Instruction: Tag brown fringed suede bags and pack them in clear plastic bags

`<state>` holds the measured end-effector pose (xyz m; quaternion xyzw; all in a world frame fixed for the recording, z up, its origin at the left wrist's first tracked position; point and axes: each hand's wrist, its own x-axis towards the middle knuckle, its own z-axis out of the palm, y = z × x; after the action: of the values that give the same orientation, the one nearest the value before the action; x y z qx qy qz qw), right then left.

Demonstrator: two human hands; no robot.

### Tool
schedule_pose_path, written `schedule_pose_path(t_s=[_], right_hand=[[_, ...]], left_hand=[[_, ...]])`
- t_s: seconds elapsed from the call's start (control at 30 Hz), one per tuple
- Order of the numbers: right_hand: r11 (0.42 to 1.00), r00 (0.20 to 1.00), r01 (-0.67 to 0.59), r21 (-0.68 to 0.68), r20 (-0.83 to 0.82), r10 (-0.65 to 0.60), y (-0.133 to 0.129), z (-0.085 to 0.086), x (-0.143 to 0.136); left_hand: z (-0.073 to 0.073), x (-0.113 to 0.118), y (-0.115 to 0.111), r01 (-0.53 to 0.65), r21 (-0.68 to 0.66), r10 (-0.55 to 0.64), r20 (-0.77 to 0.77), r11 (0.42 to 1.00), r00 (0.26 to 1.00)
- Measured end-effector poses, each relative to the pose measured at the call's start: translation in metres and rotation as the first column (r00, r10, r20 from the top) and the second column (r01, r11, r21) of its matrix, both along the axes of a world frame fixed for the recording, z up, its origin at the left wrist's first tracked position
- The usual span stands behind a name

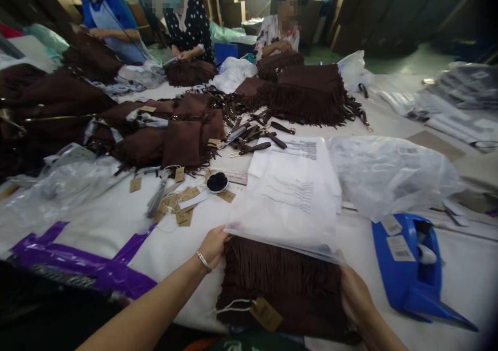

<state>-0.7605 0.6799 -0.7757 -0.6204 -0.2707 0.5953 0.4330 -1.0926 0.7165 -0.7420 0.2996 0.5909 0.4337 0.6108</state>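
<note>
A dark brown fringed bag [280, 283] lies in front of me at the table's near edge, with a tan tag [266, 314] on white string over it. The mouth of a clear plastic bag [288, 226] covers its far edge. My left hand [215, 246] is closed on the left corner of the plastic, beside the fringe. At the right side, my right hand [352, 288] holds the brown bag's edge near the plastic's other corner; its fingers are partly hidden.
A blue tape dispenser [412, 268] stands at the right. Purple tape [89, 268] crosses the left. Tan tags [184, 213], a small black-filled dish [217, 182], dark straps [252, 138] and brown bags [182, 143] lie beyond. Three people work across the table.
</note>
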Motion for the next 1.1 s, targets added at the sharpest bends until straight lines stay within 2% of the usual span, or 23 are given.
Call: schedule_pose_path(t_s=[0.13,0.2,0.27,0.37,0.43,0.53,0.6,0.67,0.77,0.87,0.93,1.0,1.1], right_hand=[[0.994,0.964,-0.106,0.034,0.249,0.095,-0.002,-0.004,0.014],[0.987,0.938,-0.157,0.017,0.316,0.144,-0.008,-0.003,0.021],[0.978,0.932,-0.208,-0.008,0.300,0.201,-0.017,-0.003,0.028],[0.947,0.917,-0.321,-0.032,0.238,0.319,-0.034,-0.005,0.043],[0.918,0.881,-0.393,-0.061,0.261,0.395,-0.049,-0.009,0.056],[0.888,0.826,-0.438,-0.139,0.328,0.459,-0.073,-0.014,0.075],[0.893,0.815,-0.424,-0.153,0.365,0.449,-0.085,-0.013,0.079],[0.902,0.808,-0.412,-0.128,0.406,0.427,-0.091,-0.007,0.076],[0.907,0.814,-0.414,-0.081,0.413,0.409,-0.092,0.007,0.062],[0.936,0.890,-0.342,-0.090,0.288,0.353,-0.099,0.016,0.043],[0.962,0.941,-0.243,-0.125,0.209,0.265,-0.111,0.015,0.034],[0.978,0.962,-0.155,-0.138,0.204,0.182,-0.125,0.008,0.031],[0.985,0.939,-0.108,-0.131,0.312,0.144,-0.146,-0.007,0.039]], left_hand=[[-0.002,0.008,-0.027,-0.068,-0.032,0.072,0.155,0.997,0.985],[-0.002,0.009,-0.043,-0.090,-0.019,0.092,0.143,0.996,0.985],[-0.002,0.007,-0.058,-0.080,-0.016,0.081,0.083,0.997,0.993],[-0.001,0.002,-0.083,0.006,-0.017,-0.007,-0.058,1.000,0.998],[-0.001,-0.003,-0.101,0.084,-0.004,-0.083,-0.185,0.996,0.979],[-0.001,-0.010,-0.126,0.215,0.036,-0.192,-0.330,0.976,0.924],[0.000,-0.012,-0.136,0.277,0.059,-0.235,-0.380,0.959,0.895],[0.002,-0.011,-0.138,0.280,0.066,-0.228,-0.418,0.958,0.879],[0.004,-0.005,-0.130,0.205,0.054,-0.161,-0.436,0.977,0.885],[0.002,0.005,-0.128,0.084,-0.050,-0.095,-0.275,0.995,0.957],[0.001,0.012,-0.134,0.006,-0.144,-0.027,-0.144,0.990,0.989],[0.002,0.017,-0.144,-0.049,-0.171,0.033,-0.095,0.984,0.995],[0.005,0.016,-0.161,-0.059,-0.086,0.041,-0.201,0.995,0.979]])
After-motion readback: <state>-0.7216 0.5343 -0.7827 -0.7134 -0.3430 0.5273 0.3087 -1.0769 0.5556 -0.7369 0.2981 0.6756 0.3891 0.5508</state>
